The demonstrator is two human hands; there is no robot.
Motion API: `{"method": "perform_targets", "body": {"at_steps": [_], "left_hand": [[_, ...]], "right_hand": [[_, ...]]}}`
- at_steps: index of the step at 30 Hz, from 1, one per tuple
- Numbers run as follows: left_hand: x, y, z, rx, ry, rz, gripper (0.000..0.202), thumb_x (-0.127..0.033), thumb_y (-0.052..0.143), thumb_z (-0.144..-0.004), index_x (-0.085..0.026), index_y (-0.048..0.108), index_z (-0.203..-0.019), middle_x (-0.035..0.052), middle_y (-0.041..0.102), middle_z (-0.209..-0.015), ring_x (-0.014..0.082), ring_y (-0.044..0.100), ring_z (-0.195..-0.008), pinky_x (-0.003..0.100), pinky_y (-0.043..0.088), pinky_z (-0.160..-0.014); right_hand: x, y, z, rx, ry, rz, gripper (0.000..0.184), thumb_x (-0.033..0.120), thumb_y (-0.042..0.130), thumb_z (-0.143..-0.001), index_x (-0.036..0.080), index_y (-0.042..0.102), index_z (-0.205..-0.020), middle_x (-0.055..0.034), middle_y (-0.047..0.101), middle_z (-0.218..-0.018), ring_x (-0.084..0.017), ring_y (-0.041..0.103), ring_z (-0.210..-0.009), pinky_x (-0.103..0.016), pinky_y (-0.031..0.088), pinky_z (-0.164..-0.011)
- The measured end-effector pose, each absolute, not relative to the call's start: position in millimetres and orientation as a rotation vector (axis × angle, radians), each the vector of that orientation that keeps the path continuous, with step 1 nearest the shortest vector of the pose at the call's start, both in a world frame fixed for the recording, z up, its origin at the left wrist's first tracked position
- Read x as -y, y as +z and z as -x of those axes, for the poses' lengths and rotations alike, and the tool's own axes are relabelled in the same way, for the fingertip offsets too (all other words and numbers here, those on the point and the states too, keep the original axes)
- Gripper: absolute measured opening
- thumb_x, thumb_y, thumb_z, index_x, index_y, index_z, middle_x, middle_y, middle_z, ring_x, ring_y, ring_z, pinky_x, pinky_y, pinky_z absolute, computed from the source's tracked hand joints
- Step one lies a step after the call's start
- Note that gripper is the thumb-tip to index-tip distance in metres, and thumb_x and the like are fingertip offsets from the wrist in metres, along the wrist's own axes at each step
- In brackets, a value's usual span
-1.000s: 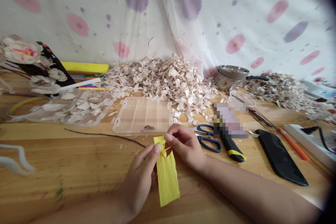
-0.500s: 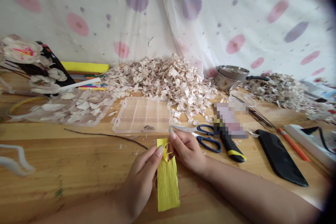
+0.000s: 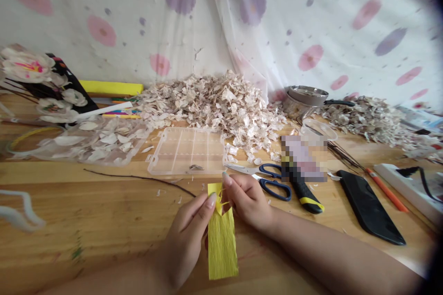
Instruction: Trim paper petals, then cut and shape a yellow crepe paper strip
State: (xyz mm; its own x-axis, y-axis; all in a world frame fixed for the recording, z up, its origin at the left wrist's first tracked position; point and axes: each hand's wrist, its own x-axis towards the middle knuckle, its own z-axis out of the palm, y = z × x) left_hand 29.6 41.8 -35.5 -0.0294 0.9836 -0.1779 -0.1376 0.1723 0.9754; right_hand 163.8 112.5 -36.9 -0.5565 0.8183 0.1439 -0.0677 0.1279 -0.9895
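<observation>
A strip of yellow crepe paper [image 3: 221, 244] hangs down over the wooden table [image 3: 104, 216], its top end fringed and folded. My left hand [image 3: 188, 235] pinches the strip's top from the left, fingers closed on it. My right hand [image 3: 245, 196] pinches the same top end from the right, fingertips pressed on the fringe. A thin brown wire stem [image 3: 138, 178] lies on the table just left of my hands and runs toward the paper's top.
Blue-handled scissors [image 3: 266, 179] and a black-and-yellow tool [image 3: 304, 193] lie right of my hands. A clear divided box [image 3: 188, 150] sits behind them, before a heap of pale petals [image 3: 214, 103]. A black case [image 3: 370, 205], metal pot [image 3: 306, 99] and paper flowers [image 3: 31, 71] stand around.
The strip swung from slanting to hanging straight. My right hand dropped slightly and moved right, uncovering the scissors' blades. Both hands kept hold of the paper's top.
</observation>
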Motion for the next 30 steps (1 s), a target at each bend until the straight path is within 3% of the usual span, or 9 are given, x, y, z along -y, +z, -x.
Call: {"method": "perform_targets", "body": {"at_steps": [2,5,7,14,20,30], "left_hand": [[-42.3,-36.2,-29.3,-1.211,1.179,-0.984,0.031,-0.048,0.052,-0.083,-0.022,0.068,-0.08,0.0007,0.064,-0.07,0.0177,0.054,-0.067,0.025,0.043,-0.063],[-44.0,-36.1,-28.4,-1.208,1.178,-1.076,0.032,-0.046,0.047,-0.087,-0.022,0.067,-0.096,0.001,0.065,-0.075,0.0173,0.055,-0.068,0.025,0.043,-0.065],[-45.0,-35.8,-28.0,-1.222,1.178,-1.126,0.033,-0.046,0.045,-0.088,-0.023,0.065,-0.1,0.0006,0.065,-0.074,0.0168,0.054,-0.066,0.025,0.042,-0.064],[-50.0,-35.1,-28.5,-1.368,1.152,-1.171,0.033,-0.047,0.043,-0.088,-0.022,0.063,-0.088,-0.0017,0.056,-0.063,0.0165,0.048,-0.06,0.026,0.04,-0.061],[-53.9,-32.3,-29.0,-1.368,1.18,-1.14,0.034,-0.047,0.043,-0.088,-0.022,0.062,-0.097,0.0003,0.062,-0.075,0.0174,0.053,-0.067,0.026,0.042,-0.064],[-52.4,-31.7,-28.5,-1.375,1.136,-1.048,0.037,-0.053,0.045,-0.085,-0.022,0.063,-0.095,-0.0044,0.051,-0.052,0.0156,0.048,-0.05,0.025,0.037,-0.051]], "right_hand": [[-114.4,-37.8,-163.3,1.588,1.611,0.696,0.048,0.052,0.042,-0.089,0.017,0.047,-0.055,0.0029,0.046,-0.048,-0.008,0.048,-0.044,-0.02,0.038,-0.045],[-116.5,-38.9,-160.5,1.476,1.757,0.614,0.029,0.045,0.063,-0.079,0.017,0.055,-0.074,0.0022,0.056,-0.063,-0.008,0.052,-0.054,-0.021,0.043,-0.054],[-117.1,-38.3,-158.3,1.448,1.786,0.598,0.026,0.04,0.07,-0.073,0.018,0.058,-0.08,0.0017,0.058,-0.069,-0.009,0.052,-0.057,-0.022,0.044,-0.057],[-118.9,-35.0,-157.6,1.62,1.493,0.722,0.013,0.034,0.068,-0.076,0.022,0.072,-0.078,-0.0011,0.058,-0.075,-0.013,0.054,-0.071,-0.027,0.044,-0.068],[-118.6,-36.2,-155.8,1.431,1.605,0.817,0.011,0.033,0.073,-0.07,0.022,0.073,-0.068,0.0008,0.054,-0.073,-0.011,0.052,-0.069,-0.025,0.044,-0.067],[-115.7,-39.8,-153.5,1.154,1.7,0.723,0.013,0.028,0.072,-0.071,0.017,0.065,-0.069,0.0014,0.058,-0.071,-0.01,0.054,-0.061,-0.023,0.044,-0.06]]}}
